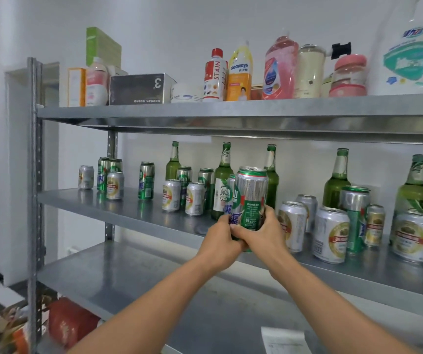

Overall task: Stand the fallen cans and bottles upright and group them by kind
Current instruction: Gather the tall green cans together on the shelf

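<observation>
Fingers (236, 229) clasp green can (252, 190) at steel shelf (128, 208), white wall (154, 26) behind.

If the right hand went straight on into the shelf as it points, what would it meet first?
Probably the green bottle right behind the tall can the right hand holds; depth is hard to judge.

Top shelf (231, 111), left to right: grey box (139, 89), white jar (186, 93), red-capped STAIN bottle (215, 76), yellow seaways bottle (239, 75), pink bottle (279, 70).
</observation>
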